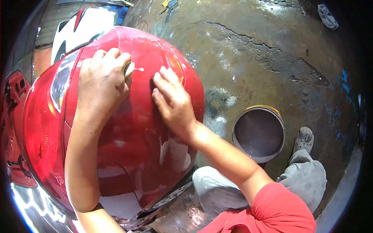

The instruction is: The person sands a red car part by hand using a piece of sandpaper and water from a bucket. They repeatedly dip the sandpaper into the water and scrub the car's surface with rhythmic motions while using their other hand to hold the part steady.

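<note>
My left hand (101,83) is closed around a small, pale greenish piece with a ridged edge (129,70), pressed to the wet red bumper (132,128) of a car. Most of the piece is hidden under the fingers, so I cannot tell its kind. A small white fleck of foam or liquid (140,69) shows beside it. To the right, my right hand (173,101) rests on the same bumper, fingers stretched out and holding nothing. Just beyond its fingertips is an orange side light (176,69). A clear lamp (63,80) is set in the red bodywork left of my left hand.
A dark bucket (259,134) of grey liquid with a yellow handle stands on the wet, cracked floor (248,73), near my grey shoe (304,139). A white car (83,29) is at the upper left. Crumpled plastic (327,16) lies at the far right.
</note>
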Tool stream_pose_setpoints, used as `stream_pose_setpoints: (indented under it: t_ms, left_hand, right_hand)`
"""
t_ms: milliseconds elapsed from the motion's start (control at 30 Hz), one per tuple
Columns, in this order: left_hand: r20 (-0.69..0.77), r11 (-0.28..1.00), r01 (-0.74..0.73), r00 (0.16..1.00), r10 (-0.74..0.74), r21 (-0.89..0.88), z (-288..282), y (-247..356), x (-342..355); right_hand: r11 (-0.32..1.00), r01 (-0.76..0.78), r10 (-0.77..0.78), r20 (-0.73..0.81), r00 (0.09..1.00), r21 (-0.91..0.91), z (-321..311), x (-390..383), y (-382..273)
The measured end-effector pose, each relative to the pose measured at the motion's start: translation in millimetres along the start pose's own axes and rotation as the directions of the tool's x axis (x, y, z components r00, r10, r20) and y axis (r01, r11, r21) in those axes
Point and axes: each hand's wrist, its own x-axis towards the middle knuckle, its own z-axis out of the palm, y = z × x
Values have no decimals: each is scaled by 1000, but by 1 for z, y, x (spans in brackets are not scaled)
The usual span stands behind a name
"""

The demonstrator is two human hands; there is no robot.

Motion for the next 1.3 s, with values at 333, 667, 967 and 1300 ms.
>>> stream_pose_setpoints:
  t_ms: [333,667,967,1300]
  left_hand:
    - [-52,999,-28,998,30,27,3,3,0]
    - [-75,999,-36,996,37,12,4,6,3]
    - [-54,1000,-25,998,24,-10,-3,10,6]
    - [4,999,18,1000,-18,-42,1,-2,3]
  right_hand:
    - [997,-62,59,-64,996,-50,1,-9,5]
    - [992,-123,119,-123,985,-24,0,38,28]
    - [996,90,-91,-61,994,-14,4,26,0]
    - [992,107,-109,33,993,64,9,19,-11]
